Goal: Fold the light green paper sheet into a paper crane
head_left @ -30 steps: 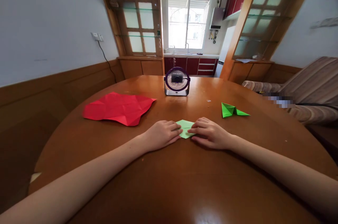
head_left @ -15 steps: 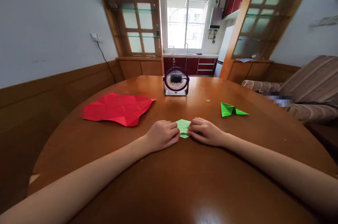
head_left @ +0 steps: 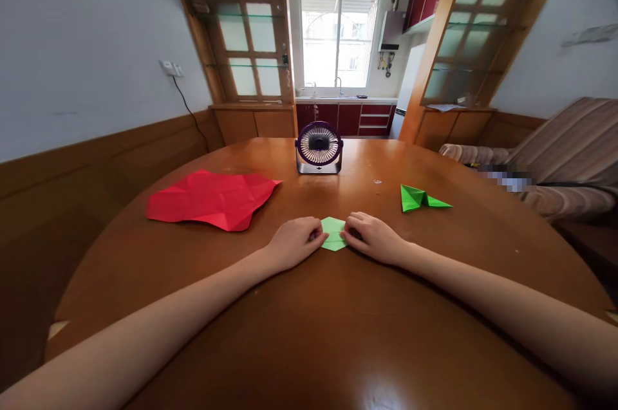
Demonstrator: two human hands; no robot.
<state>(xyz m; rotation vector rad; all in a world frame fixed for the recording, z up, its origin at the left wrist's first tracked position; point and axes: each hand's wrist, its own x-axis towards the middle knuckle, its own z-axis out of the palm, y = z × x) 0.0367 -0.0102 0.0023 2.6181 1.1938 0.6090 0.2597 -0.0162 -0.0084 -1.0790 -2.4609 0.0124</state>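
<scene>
A small piece of light green folded paper (head_left: 333,233) lies on the table between my hands. It has angled edges at top and bottom and a crease across its middle. My left hand (head_left: 298,241) grips its left side, fingers curled and thumb at the edge. Opposite, my right hand (head_left: 373,237) pinches the right side in the same way. The paper's two side ends are partly hidden under my fingers.
Left of my hands lies a large creased red sheet (head_left: 212,199). A folded bright green paper shape (head_left: 413,198) rests to the right. Beyond my hands stands a small purple fan (head_left: 319,147). All are on the round wooden table (head_left: 309,333).
My fingers have shifted outward a little toward the paper's side edges, and its middle now looks flatter. The whole view has moved slightly.
</scene>
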